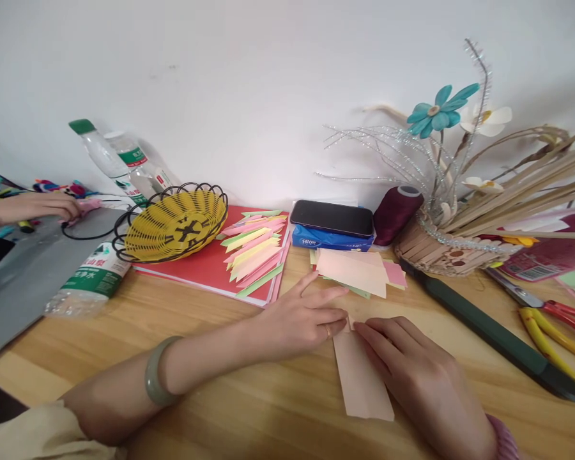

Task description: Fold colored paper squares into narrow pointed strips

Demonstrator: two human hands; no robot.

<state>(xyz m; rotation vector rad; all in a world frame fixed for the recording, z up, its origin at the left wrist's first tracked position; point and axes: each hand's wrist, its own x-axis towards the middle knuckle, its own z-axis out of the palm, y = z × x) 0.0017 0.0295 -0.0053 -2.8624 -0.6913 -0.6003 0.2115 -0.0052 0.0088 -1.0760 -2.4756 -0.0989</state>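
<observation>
A pale pink strip of paper [364, 383] lies on the table in front of me, with its far end folded to a small point. My left hand [311, 313] grips that far end at the fold between its lower fingers, while its other fingers stretch out over the table. From the other side my right hand [412, 364] pinches the same end, its fingers bent and lying along the strip's right edge. Just beyond them is a stack of pink and green paper slips [352, 268]. Folded paper pieces [256, 252] in pink, yellow and green sit on a red folder [196, 281].
A phone [333, 217] rests on a blue tissue pack [330, 239]. Right: thread spool [397, 214], flower basket [453, 252], dark green-handled tool [493, 326], scissors [551, 306], yellow-handled pliers [546, 338]. Left: yellow basket [172, 223], plastic bottle [93, 278], another person's hand [48, 207].
</observation>
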